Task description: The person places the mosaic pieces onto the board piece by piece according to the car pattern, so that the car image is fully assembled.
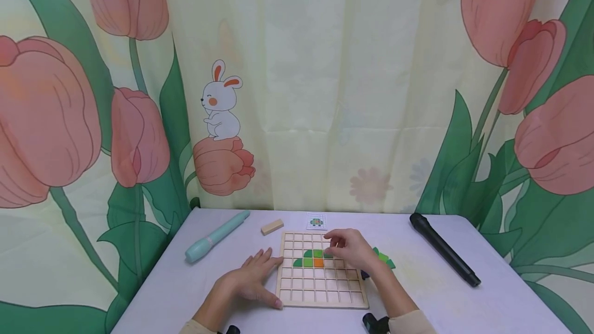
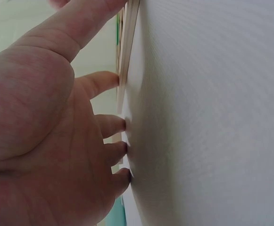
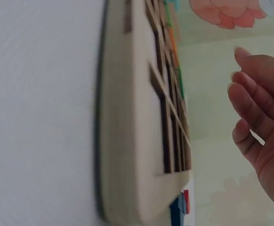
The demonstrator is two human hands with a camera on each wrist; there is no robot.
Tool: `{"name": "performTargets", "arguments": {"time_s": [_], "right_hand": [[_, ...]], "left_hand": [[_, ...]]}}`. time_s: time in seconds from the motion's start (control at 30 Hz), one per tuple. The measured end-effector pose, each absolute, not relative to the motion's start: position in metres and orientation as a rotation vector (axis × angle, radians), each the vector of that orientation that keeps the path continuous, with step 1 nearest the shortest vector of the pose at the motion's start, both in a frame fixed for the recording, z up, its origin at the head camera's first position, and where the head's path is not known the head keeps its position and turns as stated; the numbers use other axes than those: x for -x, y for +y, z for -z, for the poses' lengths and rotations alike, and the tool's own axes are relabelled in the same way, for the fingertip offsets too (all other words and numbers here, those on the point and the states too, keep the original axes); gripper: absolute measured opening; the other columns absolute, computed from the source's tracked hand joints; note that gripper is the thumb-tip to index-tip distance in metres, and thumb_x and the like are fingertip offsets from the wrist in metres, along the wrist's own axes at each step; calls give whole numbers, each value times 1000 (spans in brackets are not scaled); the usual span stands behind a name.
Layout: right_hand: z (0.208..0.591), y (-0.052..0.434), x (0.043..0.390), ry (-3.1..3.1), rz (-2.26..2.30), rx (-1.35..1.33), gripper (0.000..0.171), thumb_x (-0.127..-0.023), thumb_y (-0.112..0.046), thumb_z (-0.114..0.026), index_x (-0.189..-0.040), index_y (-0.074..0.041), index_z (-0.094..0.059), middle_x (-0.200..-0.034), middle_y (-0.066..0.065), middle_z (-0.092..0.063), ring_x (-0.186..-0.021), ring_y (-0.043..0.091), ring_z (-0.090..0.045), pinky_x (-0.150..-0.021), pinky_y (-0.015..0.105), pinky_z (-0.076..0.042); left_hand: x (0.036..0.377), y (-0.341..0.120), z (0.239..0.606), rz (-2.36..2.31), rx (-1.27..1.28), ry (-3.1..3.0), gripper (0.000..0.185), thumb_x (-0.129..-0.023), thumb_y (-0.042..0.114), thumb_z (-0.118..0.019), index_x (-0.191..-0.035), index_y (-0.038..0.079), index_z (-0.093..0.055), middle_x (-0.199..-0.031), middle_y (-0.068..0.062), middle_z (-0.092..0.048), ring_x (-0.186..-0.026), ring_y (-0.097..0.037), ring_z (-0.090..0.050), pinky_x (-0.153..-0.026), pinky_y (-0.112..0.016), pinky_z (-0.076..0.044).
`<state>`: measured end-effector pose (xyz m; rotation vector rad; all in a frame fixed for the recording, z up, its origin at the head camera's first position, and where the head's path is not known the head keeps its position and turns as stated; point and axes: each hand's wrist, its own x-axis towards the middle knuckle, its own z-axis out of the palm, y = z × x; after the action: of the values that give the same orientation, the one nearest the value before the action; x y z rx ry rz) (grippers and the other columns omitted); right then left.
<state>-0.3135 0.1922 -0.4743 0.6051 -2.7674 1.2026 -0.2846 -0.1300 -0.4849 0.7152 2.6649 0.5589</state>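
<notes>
A wooden grid board [image 1: 325, 304] lies on the white table. In its upper rows sit several green pieces [image 1: 308, 262] and one orange square piece [image 1: 318, 262]. My left hand [image 1: 252, 278] rests at the board's left edge with fingers spread, and its thumb touches the frame near the lower left corner. Over the board's upper right part hovers my right hand [image 1: 351, 248], fingers loosely bent. In the right wrist view, nothing shows between the right fingertips [image 3: 241, 52]. Beyond the board lies a small card [image 1: 316, 221] with a colored picture of a turtle-like figure.
Loose green pieces [image 1: 383, 257] lie right of the board, partly behind my right forearm, with dark blue pieces [image 1: 364, 274] nearer. A wooden block [image 1: 272, 227] and a teal wand-shaped object [image 1: 217, 236] lie to the left. A black rod-shaped object [image 1: 445, 250] lies at the right.
</notes>
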Motion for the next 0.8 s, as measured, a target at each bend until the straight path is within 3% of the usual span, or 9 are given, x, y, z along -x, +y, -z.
{"name": "performTargets", "arguments": {"time_s": [0.57,0.8], "right_hand": [[462,222,309,-2739,-1205,-382,30,-91,-14,-81,-120,-9,-75,-88,-6,-69,-82,16,-58,-63,25,-49],[462,229,309,-2751,-1214,-319,30,-91,-14,-81,-120,-8,-75,-90,-3,-68,-79,17,-58,-55,27,-52]], "left_hand": [[285,-129,487,-560,-696,2665,108,-71,65,-87,-159,21,-42,-171,-22,-24,-160,-44,-16,-127,-66,-16],[285,-130,487,-557,-709,2672,109,-71,66,-86,-159,21,-41,-171,-23,-23,-160,-44,-15,-127,-66,-16]]}}
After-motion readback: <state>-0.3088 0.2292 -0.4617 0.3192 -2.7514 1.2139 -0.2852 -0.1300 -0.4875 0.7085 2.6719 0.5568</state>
